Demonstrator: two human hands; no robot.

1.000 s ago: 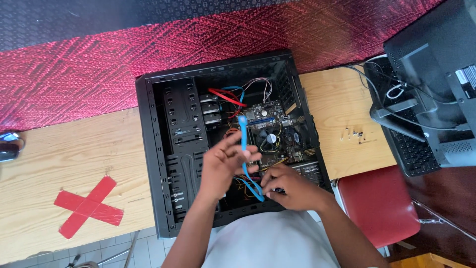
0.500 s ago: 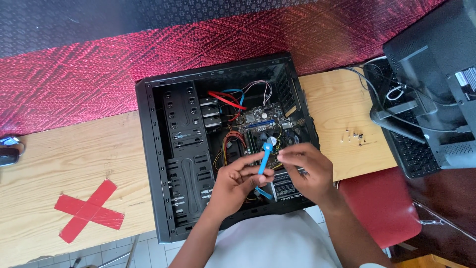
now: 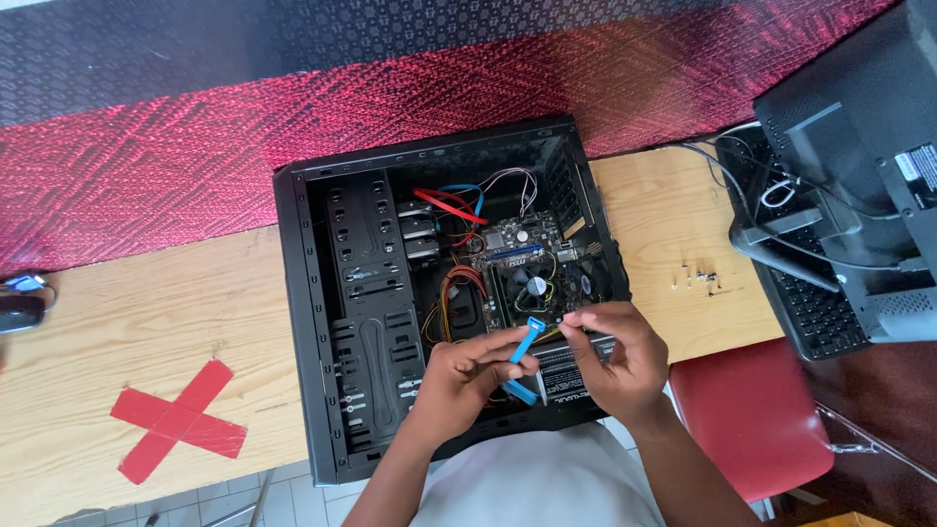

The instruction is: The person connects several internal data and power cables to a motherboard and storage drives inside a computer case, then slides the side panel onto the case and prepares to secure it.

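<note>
Pale wood table (image 3: 146, 332) against a red woven wall (image 3: 195, 146) carries the open black computer case (image 3: 322, 293), where, at six o'clock, left hand (image 3: 459, 381) and right hand (image 3: 620, 361) pinch a blue flat cable (image 3: 524, 349).

An open computer case (image 3: 322, 322) is laid flat on the tabletop (image 3: 146, 312), with its open side turned upward. Inside it, a drive rack (image 3: 366, 293) is set at the left and a circuit board (image 3: 522, 268) at the right, with a bundle of wires (image 3: 454, 210) between them toward the far wall. Over the near part of the case, a flat cable (image 3: 524, 349) is held between the left hand (image 3: 464, 381) and the right hand (image 3: 615, 356). To the left of the case, a taped cross (image 3: 176, 420) is stuck on the tabletop. To the right, small screws (image 3: 695, 278) are scattered, and beyond them a keyboard (image 3: 815, 312) is placed beneath a monitor (image 3: 849, 146). A chair seat (image 3: 752, 420) is found below the tabletop edge at the right.
</note>
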